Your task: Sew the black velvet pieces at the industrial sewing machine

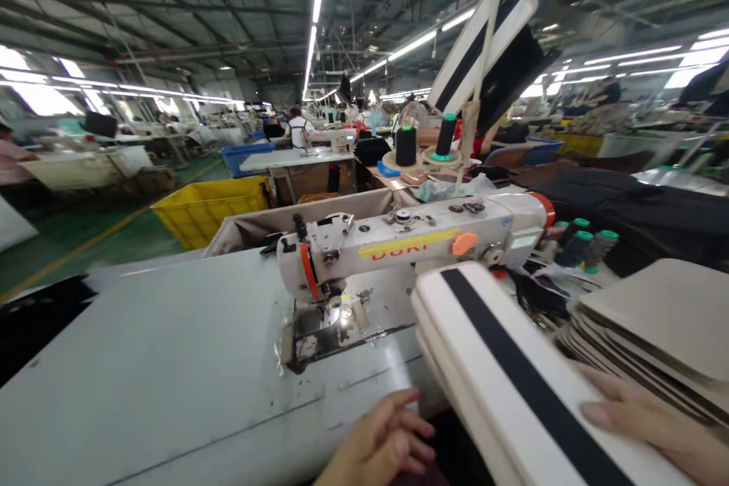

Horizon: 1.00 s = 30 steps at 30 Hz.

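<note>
My right hand (643, 414) grips the right edge of a white panel with a black stripe (518, 364), thumb lying on its top face. The panel looks thick, with more pale layers showing under its left side. It tilts up beside the sewing machine (399, 243), in front of its right part. My left hand (387, 437) hovers at the table's front edge, left of the panel, fingers loosely bent and apart, holding nothing. The machine's needle area and metal plate (327, 334) lie beyond that hand.
A stack of beige panels (654, 319) lies at the right. Thread spools (586, 243) stand behind it. The pale sewing table (171, 380) spreads to the left, with a yellow bin (210, 209) beyond. A striped panel (478, 45) hangs from a pole above.
</note>
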Motion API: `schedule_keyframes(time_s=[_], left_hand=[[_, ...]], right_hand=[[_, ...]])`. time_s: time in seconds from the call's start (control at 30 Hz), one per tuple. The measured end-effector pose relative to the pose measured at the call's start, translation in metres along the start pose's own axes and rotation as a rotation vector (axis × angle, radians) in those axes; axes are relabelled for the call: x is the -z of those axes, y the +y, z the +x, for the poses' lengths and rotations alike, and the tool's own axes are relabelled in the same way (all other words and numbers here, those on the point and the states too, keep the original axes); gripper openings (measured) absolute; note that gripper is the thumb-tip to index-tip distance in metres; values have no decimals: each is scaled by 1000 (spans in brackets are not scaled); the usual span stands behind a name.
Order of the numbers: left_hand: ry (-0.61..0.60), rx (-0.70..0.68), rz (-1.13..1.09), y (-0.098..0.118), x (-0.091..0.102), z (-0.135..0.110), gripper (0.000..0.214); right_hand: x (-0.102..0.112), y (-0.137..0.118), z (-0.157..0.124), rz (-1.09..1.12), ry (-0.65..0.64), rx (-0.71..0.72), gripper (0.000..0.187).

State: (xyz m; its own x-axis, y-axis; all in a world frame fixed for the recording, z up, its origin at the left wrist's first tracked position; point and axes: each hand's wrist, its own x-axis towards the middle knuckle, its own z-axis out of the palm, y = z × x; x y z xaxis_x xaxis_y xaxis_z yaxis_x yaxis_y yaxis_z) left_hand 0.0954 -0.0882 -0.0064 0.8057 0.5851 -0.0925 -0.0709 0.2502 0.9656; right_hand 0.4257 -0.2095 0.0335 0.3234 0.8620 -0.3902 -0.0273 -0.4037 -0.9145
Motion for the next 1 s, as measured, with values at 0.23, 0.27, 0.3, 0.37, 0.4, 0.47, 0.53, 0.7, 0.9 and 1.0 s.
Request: schedule_keyframes(time_s=[0.23,0.27,0.3,0.37,0.4,0.47,0.53,0.7,0.9,1.0], left_hand=[[345,-51,-512,6,-33,35,70],[422,-65,-506,11,-27,46,74],[484,-82,-495,16,-20,59,78],[553,-129,-462,23,-4,91,78],[567,-154,-429,25,4,108,76],[574,-183,-329,27,19,136,68],[577,-184,-249,29,32,151,63],[496,-129,155,38,51,117,40],[411,-411,1028,35,50,76,28],[420,-406,1107,28,50,80,24]], right_hand=[[-106,-46,92,-267,-290,291,55],[-110,-53,105,-331,-240,352,54],[-113,-60,116,-386,-174,413,55],[-118,-72,129,-484,-47,538,60],[-120,-75,132,-546,-7,610,62],[-127,-78,131,-677,-3,741,63],[-134,-75,127,-803,-52,827,60],[-144,-64,129,-1044,-22,922,62],[-156,-72,138,-1259,109,976,43],[-166,-69,136,-1345,192,972,52]])
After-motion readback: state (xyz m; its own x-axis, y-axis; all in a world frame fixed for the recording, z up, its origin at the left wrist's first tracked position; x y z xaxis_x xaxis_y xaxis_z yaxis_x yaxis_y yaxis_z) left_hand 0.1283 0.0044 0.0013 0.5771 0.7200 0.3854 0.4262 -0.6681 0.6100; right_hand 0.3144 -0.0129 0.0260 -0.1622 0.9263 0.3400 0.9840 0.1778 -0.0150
